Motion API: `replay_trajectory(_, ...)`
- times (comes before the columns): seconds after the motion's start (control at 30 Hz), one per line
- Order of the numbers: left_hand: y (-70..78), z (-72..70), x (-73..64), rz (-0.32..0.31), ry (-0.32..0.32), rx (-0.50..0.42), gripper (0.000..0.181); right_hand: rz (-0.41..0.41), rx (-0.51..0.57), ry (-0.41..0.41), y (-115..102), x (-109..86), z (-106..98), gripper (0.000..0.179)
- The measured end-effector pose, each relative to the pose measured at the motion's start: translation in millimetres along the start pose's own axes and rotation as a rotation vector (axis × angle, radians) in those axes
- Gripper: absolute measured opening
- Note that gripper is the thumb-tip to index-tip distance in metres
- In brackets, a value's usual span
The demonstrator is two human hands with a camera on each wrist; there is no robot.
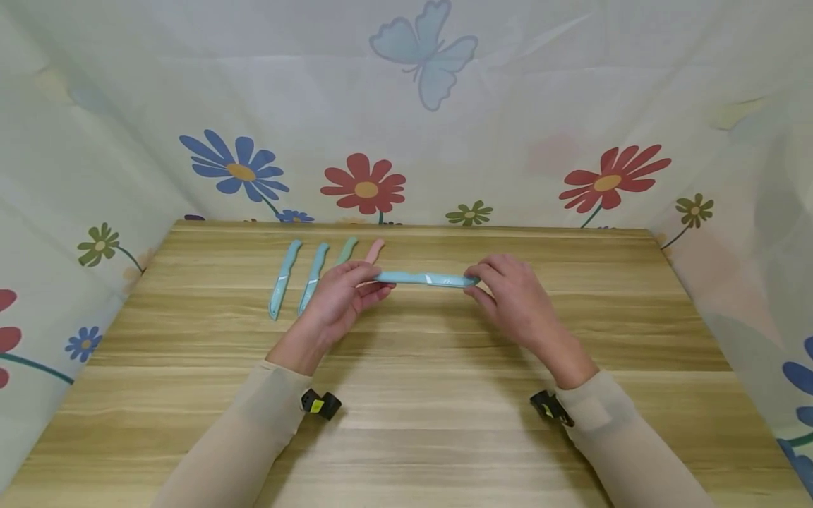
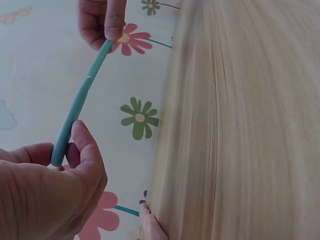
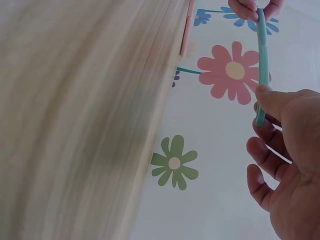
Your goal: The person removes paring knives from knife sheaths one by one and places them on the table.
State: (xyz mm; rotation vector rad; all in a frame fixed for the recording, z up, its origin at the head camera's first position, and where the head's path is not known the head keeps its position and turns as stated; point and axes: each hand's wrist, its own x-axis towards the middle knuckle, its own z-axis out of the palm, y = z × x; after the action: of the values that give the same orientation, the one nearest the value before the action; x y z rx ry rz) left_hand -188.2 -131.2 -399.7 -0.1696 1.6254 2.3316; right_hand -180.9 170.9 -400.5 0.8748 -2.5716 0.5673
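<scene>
A light blue sheathed knife [image 1: 419,279] is held level above the table, across the space between both hands. My left hand [image 1: 339,296] pinches its handle end between thumb and fingers. At the opposite end, my right hand [image 1: 516,298] pinches the tip of the sheath, which carries a white mark. In the left wrist view the same knife [image 2: 75,107] appears slanted, with the left hand [image 2: 55,192] at its lower end. From the right wrist, the right hand [image 3: 300,145] is seen with thumb and fingertips on the knife [image 3: 263,65].
Left of the held knife lie two light blue sheathed knives [image 1: 281,279], [image 1: 314,274], a green knife [image 1: 348,249] and a pink knife [image 1: 375,250]; the left hand partly covers some. The wooden table [image 1: 406,423] meets a flower-printed curtain [image 1: 508,141] at its back and sides.
</scene>
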Motion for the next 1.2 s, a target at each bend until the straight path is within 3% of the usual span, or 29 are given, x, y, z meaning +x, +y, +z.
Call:
replay_trajectory(0.3, 2.8, 2.5, -1.2, 0.021, 0.009, 0.028, 0.024, -0.002, -0.011, 0.018, -0.3, 0.5, -2.9, 0.023)
replay_trajectory(0.47, 5.3, 2.7, -2.2, 0.065, 0.030, 0.116, 0.030, -0.006, -0.015, 0.030, -1.0, 1.1, -3.9, 0.023)
replay_trajectory(0.63, 7.9, 3.9, -5.5, 0.147, 0.059, 0.330, 0.039, -0.011, -0.009, 0.049, 0.4, 1.0, -3.7, 0.022)
replay_trajectory(0.87, 3.0, 7.2, -8.2, 0.367, 0.098, 0.752, 0.054, -0.019, -0.009, 0.058, 0.9, 0.7, -3.8, 0.022)
replay_trajectory(1.07, -1.7, 13.6, -9.5, 0.494, 0.078, 0.920, 0.061, -0.018, -0.011, 0.052, -0.1, 1.1, -4.5, 0.023)
replay_trajectory(1.2, -2.9, 18.2, -11.6, 0.568, 0.085, 1.091, 0.061, -0.016, -0.010, 0.052, -0.5, 1.3, -4.4, 0.023)
